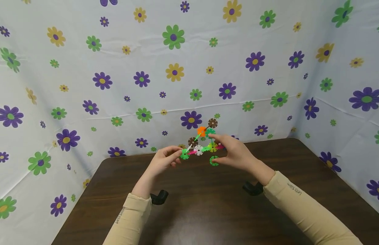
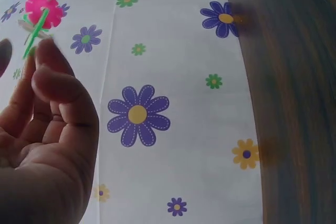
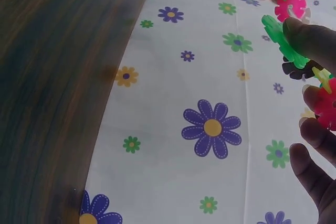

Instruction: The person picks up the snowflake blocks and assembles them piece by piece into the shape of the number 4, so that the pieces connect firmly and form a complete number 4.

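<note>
A chain of interlocking notched plastic discs is held up between both hands above the table's far part. White, pink, green, yellow, brown and orange discs slot edge to edge in it. At its left end, my left hand pinches a green disc between thumb and fingers. My right hand grips the right side, thumb on the lower green disc and a fingertip at the teal disc. In the right wrist view, the thumb presses a green disc, with a red-pink disc beside the fingers.
The dark wooden table spreads below the hands. Behind it hangs a white flower-printed cloth, also along both sides. A black object shows by the left cuff and another black object by the right cuff.
</note>
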`<action>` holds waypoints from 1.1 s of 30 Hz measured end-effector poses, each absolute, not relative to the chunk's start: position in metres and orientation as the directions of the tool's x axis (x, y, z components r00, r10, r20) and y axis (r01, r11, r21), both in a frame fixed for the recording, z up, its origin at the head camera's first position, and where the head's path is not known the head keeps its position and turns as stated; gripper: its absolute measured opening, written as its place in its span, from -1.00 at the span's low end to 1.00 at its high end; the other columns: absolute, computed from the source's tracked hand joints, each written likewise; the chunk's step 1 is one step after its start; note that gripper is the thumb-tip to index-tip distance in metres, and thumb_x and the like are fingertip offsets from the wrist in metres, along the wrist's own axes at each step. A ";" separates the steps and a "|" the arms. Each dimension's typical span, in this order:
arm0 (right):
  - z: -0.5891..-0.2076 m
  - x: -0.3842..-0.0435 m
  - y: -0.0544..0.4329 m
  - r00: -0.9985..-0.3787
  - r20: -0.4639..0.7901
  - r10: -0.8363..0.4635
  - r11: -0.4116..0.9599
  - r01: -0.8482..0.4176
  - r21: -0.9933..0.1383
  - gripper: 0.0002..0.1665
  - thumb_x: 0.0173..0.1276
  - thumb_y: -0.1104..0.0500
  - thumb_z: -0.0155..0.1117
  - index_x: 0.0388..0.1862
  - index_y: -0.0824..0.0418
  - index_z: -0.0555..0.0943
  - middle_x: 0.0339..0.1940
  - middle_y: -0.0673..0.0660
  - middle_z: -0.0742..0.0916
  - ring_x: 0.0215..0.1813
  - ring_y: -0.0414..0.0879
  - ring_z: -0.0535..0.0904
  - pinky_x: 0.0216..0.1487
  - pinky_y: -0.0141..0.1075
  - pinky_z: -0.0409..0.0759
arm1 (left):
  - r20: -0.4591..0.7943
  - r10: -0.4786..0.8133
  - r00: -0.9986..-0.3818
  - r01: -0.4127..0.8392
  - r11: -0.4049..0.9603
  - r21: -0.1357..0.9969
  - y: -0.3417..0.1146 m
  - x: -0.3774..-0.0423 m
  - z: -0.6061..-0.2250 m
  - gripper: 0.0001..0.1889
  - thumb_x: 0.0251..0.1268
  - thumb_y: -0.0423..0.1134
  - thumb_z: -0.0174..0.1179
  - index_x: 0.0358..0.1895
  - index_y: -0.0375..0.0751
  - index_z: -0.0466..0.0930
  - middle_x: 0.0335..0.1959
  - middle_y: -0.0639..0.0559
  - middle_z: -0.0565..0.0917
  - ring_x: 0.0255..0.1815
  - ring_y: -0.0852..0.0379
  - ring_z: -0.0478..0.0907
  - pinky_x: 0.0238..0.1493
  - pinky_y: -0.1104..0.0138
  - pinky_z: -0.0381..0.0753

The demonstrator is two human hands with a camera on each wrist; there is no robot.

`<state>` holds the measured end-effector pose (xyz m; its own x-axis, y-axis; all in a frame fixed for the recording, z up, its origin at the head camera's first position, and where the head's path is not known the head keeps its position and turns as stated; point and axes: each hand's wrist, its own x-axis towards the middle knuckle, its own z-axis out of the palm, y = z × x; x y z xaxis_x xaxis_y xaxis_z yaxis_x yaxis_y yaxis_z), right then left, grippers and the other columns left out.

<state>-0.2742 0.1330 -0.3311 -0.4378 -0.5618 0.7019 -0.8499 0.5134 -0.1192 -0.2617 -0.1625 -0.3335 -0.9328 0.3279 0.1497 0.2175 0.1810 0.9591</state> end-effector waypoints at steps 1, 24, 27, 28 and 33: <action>-0.332 -0.274 0.133 -0.441 0.700 -0.562 0.514 -0.849 -0.122 0.09 -0.19 0.05 0.71 0.35 0.24 0.40 0.00 0.18 0.66 -0.11 -0.05 0.59 -0.12 -0.16 0.62 | 0.145 0.319 -0.937 0.217 0.205 0.954 -0.162 -0.262 -0.333 -0.68 0.39 -0.21 0.19 0.04 -0.40 0.57 -0.38 -0.07 0.63 -0.40 0.07 0.58 -0.37 0.34 0.58; -0.414 -0.305 0.103 -0.860 0.284 -0.424 0.505 -0.484 -0.714 0.04 -0.06 -0.06 0.63 0.40 0.11 0.36 -0.11 0.02 0.63 -0.10 -0.03 0.54 -0.07 -0.12 0.54 | -0.033 0.207 -0.978 0.015 0.224 0.974 -0.173 -0.293 -0.400 -0.80 0.35 -0.40 0.17 -0.17 -0.57 0.61 -0.56 -0.03 0.62 -0.58 0.24 0.49 -0.46 0.37 0.55; -0.427 -0.310 0.098 -0.883 0.216 -0.417 0.495 -0.420 -0.761 0.03 -0.06 -0.06 0.63 0.39 0.09 0.38 -0.13 0.01 0.62 -0.11 -0.07 0.51 -0.06 -0.11 0.52 | -0.079 0.197 -0.977 -0.038 0.201 0.979 -0.176 -0.296 -0.413 -0.80 0.36 -0.40 0.17 -0.17 -0.58 0.60 -0.56 -0.03 0.60 -0.58 0.24 0.48 -0.49 0.40 0.52; -0.430 -0.312 0.096 -0.886 0.198 -0.419 0.492 -0.405 -0.771 0.02 -0.06 -0.05 0.63 0.39 0.09 0.39 -0.13 0.01 0.62 -0.11 -0.07 0.50 -0.05 -0.11 0.51 | -0.093 0.197 -0.976 -0.053 0.200 0.978 -0.178 -0.296 -0.416 -0.80 0.36 -0.40 0.17 -0.17 -0.58 0.60 -0.57 -0.01 0.60 -0.59 0.24 0.47 -0.49 0.41 0.51; -0.443 -0.317 0.091 -0.886 0.137 -0.443 0.488 -0.367 -0.792 -0.03 -0.01 0.02 0.61 0.39 0.11 0.39 -0.14 0.02 0.61 -0.11 -0.06 0.49 -0.04 -0.08 0.51 | -0.147 0.200 -0.969 -0.103 0.213 0.972 -0.183 -0.299 -0.431 -0.78 0.37 -0.40 0.15 -0.14 -0.60 0.59 -0.56 -0.01 0.59 -0.59 0.26 0.48 -0.49 0.44 0.53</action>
